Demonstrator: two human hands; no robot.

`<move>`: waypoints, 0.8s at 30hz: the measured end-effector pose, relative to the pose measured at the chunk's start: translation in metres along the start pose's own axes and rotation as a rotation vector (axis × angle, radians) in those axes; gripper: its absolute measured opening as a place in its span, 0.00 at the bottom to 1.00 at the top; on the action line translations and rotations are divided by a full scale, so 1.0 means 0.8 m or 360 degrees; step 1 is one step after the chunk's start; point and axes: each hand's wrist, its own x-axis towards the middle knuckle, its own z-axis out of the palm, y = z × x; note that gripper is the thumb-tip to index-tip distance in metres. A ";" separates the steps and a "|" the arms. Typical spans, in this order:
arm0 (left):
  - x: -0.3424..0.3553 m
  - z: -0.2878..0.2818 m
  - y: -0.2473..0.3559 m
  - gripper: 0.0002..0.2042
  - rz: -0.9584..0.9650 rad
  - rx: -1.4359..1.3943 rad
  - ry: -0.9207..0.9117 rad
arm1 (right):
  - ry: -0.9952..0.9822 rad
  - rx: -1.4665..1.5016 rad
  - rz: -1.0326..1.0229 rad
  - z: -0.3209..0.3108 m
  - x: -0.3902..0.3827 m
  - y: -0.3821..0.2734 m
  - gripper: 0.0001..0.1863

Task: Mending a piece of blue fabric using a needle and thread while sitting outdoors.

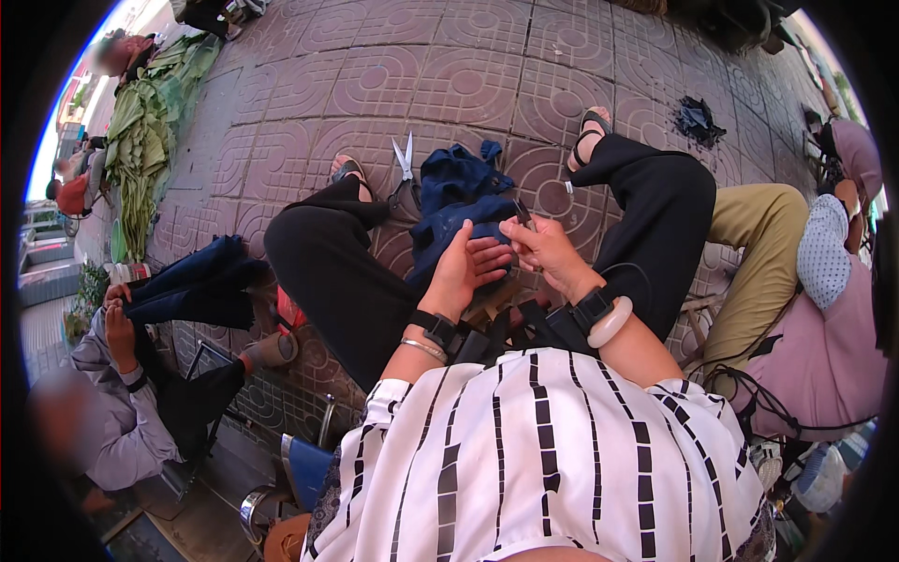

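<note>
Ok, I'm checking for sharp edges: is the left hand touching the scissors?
Apart. The head view shows navy cloth between the left hand and scissors.

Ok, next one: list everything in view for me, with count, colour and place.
Pavement: one stretch, reddish, underfoot
Scissors: one pair, silver and dark, on the pavement, left of centre
Cloth: one bunch, dark blue, right of the scissors
Tool: one, dark, in the right hand; kind unclear
Bundle: one, black, upper right
Heap: one, green, upper left
Panel: one, blue, lower left
People: several, grey and pink tops nearest, both sides; edges too small to count
Shirt: one, white and black, bottom centre
Trousers: one pair, black, centre
Sandals: two, dark, on the feet
Bangle: one, pale pink, right wrist
Hands: two, bare, centre; left hand open
</note>
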 end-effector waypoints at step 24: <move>0.002 0.008 -0.001 0.05 0.0540 -0.0354 0.0189 | 0.0115 -0.0310 0.0051 -0.003 0.009 0.008 0.17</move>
